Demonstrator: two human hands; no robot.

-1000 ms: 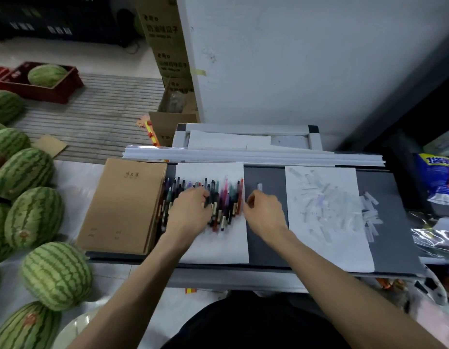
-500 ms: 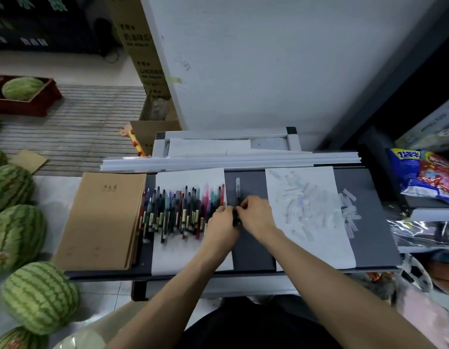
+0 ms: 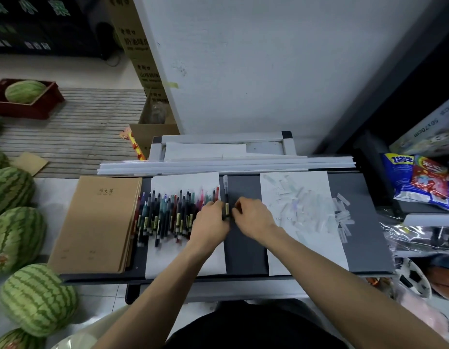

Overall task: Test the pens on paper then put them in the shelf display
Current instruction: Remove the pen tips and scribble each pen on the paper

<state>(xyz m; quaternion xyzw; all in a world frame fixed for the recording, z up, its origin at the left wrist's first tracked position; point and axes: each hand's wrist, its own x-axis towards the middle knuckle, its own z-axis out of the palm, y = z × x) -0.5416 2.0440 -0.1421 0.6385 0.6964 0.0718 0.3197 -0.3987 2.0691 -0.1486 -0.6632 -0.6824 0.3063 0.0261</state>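
Note:
A row of several coloured pens (image 3: pixel 168 212) lies on a white sheet of paper (image 3: pixel 185 258) on the dark grey tabletop (image 3: pixel 243 248). One black pen with a clear cap (image 3: pixel 225 195) lies upright on the grey surface just right of the row. My left hand (image 3: pixel 211 220) and my right hand (image 3: pixel 253 217) both pinch its lower end, one from each side. A second white sheet (image 3: pixel 306 235) to the right carries several clear pen caps (image 3: pixel 301 205) and faint scribbles.
A stack of brown notebooks (image 3: pixel 100 222) lies left of the pens. White strips (image 3: pixel 226 165) run along the table's back edge. Watermelons (image 3: pixel 17 235) sit on the floor at left. Snack bags (image 3: pixel 419 180) and shelving crowd the right side.
My left hand left the pen row and moved right to meet my right hand. Both now hold the single black pen on the grey surface. The camera has shifted.

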